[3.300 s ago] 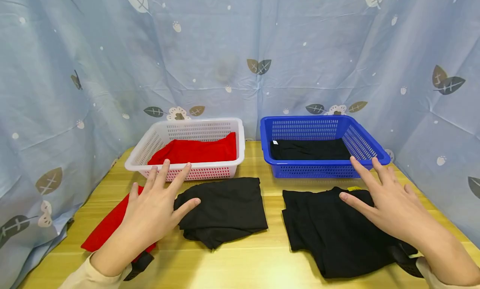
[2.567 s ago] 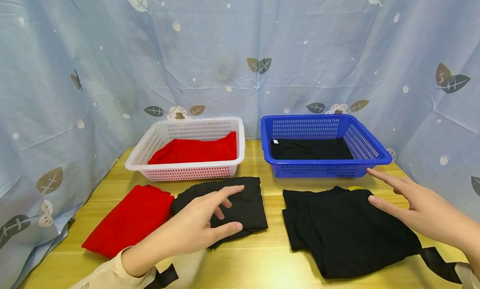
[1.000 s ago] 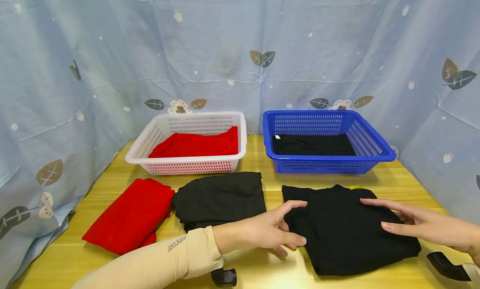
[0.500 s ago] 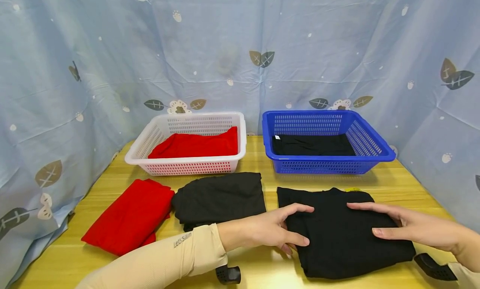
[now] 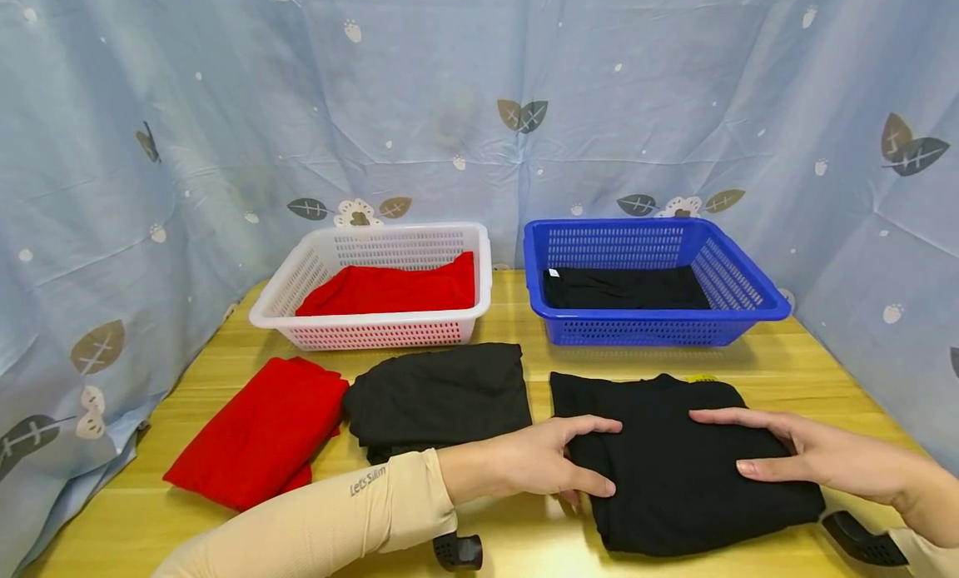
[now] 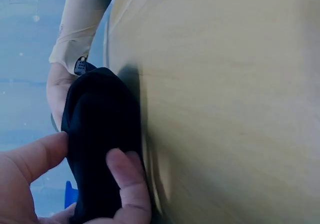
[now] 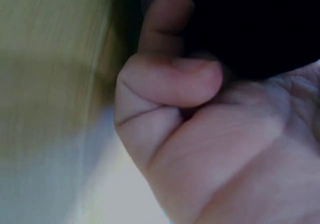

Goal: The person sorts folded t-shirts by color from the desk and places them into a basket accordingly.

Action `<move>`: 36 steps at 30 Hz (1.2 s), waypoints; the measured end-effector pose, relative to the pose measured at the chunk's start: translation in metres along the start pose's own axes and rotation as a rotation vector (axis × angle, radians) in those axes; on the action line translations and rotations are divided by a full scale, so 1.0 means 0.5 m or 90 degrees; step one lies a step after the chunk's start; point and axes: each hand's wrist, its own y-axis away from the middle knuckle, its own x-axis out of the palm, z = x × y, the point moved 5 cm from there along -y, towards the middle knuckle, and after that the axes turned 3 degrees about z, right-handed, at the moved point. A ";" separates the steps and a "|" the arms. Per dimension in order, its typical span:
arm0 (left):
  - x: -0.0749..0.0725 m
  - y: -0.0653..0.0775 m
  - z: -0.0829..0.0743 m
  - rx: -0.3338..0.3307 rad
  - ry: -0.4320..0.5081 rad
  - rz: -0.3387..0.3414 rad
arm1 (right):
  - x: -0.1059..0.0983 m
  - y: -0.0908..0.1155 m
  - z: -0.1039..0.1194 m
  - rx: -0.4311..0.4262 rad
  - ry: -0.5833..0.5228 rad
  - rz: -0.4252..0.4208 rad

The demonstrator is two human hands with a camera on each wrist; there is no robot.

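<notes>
A folded black garment (image 5: pixel 674 470) with a yellow label (image 5: pixel 702 378) at its far edge lies on the table at the front right. My left hand (image 5: pixel 535 461) grips its left edge, thumb on top; the left wrist view shows the cloth (image 6: pixel 100 134) between thumb and curled fingers. On the opposite edge, my right hand (image 5: pixel 824 453) holds the cloth with its thumb above. Curled right fingers (image 7: pixel 170 82) show close up beside the dark fabric in the right wrist view. The fingertips beneath the garment are hidden in the head view.
Behind the garment stands a blue basket (image 5: pixel 652 316) with black cloth (image 5: pixel 629 288) inside. A white basket (image 5: pixel 367 318) to its left holds red cloth (image 5: pixel 397 288). Another folded black garment (image 5: pixel 442 399) and a folded red garment (image 5: pixel 262 432) lie at the left on the wooden table (image 5: pixel 539 345).
From above the left-hand garments, my left hand has moved right to the black garment's left edge. My right hand has come down onto its right edge. The garment has shifted slightly left.
</notes>
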 end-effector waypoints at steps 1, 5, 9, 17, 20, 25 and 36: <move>0.000 0.003 -0.003 -0.003 -0.021 -0.009 | 0.001 0.000 0.000 0.001 -0.006 0.003; -0.002 0.011 -0.014 -0.016 -0.094 -0.042 | 0.005 0.001 0.004 -0.009 -0.013 0.006; -0.005 0.012 -0.016 -0.018 -0.099 -0.067 | 0.008 0.001 0.004 -0.017 -0.002 -0.001; -0.013 0.001 -0.013 0.008 -0.094 -0.148 | 0.016 -0.004 0.017 -0.055 0.035 -0.053; -0.016 -0.001 -0.015 0.022 -0.110 -0.173 | 0.016 -0.005 0.018 -0.058 0.051 -0.075; -0.016 0.000 -0.016 0.024 -0.114 -0.193 | 0.015 -0.003 0.022 -0.074 0.067 -0.091; -0.022 0.005 -0.028 0.045 -0.096 -0.198 | 0.008 0.008 0.039 -0.117 0.153 -0.145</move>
